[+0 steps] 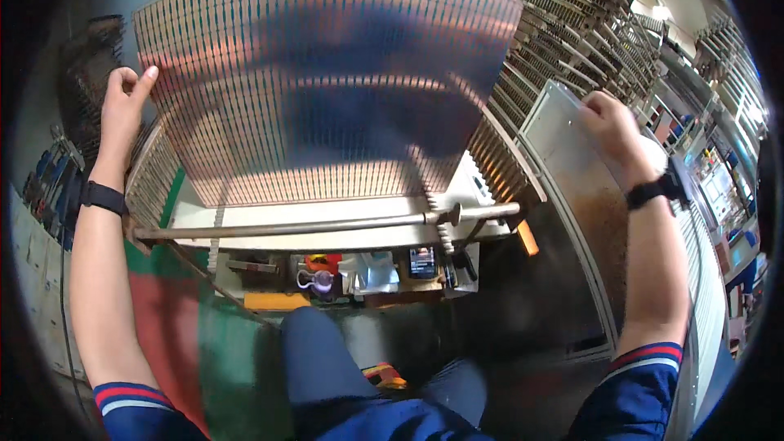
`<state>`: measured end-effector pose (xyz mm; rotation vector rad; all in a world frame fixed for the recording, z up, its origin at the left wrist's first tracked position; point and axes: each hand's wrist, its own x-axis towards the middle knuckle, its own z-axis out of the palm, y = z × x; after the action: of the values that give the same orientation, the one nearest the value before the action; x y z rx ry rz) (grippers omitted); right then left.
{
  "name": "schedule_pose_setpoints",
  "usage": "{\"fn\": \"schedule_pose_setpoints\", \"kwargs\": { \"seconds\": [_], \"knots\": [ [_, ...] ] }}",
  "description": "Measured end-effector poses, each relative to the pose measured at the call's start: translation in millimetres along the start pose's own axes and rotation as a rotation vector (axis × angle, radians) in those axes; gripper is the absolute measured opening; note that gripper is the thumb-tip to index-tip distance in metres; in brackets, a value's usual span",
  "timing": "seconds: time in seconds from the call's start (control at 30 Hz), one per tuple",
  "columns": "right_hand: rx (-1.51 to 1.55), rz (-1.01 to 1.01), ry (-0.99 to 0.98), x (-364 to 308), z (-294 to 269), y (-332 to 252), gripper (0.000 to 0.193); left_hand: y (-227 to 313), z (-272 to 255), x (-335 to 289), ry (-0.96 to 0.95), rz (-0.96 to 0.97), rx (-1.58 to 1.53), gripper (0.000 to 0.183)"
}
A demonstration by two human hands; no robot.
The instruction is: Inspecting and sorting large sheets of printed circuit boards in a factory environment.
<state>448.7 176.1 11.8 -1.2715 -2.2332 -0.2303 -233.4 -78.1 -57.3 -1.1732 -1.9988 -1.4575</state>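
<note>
A large, shiny copper-coloured panel [327, 90] with a fine repeated pattern stands upright in front of me. Its lower edge is at a metal rack with slotted, toothed sides [494, 167]. My left hand [125, 98] is at the panel's left edge, thumb against the edge and fingers curled; how firmly it grips is hard to see. My right hand [612, 126] is raised well to the right of the panel, apart from it. Its fingers are curled in and slightly blurred, with nothing visible in them. Behind that hand is a grey metal sheet [559, 126].
A metal bar [302, 229] crosses the rack's near side. Below is a shelf holding a purple clip [317, 280], a dark device with a screen [422, 263] and pale crumpled packaging [371, 272]. Several slotted racks [572, 28] stand at the far right.
</note>
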Motion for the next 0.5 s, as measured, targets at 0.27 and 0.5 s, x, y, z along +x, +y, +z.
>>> {"fn": "schedule_pose_setpoints", "kwargs": {
  "seconds": [0.27, 0.5],
  "knots": [
    [-0.578, 0.146, -0.056, -112, -145, 151, 0.027, 96, -8, -26, -0.143, 0.514, 0.102, 0.026],
    [-0.79, 0.245, 0.136, -183, -208, 223, 0.028, 210, 92, -75, -1.012, 0.584, 0.346, 0.037]
  ]
}}
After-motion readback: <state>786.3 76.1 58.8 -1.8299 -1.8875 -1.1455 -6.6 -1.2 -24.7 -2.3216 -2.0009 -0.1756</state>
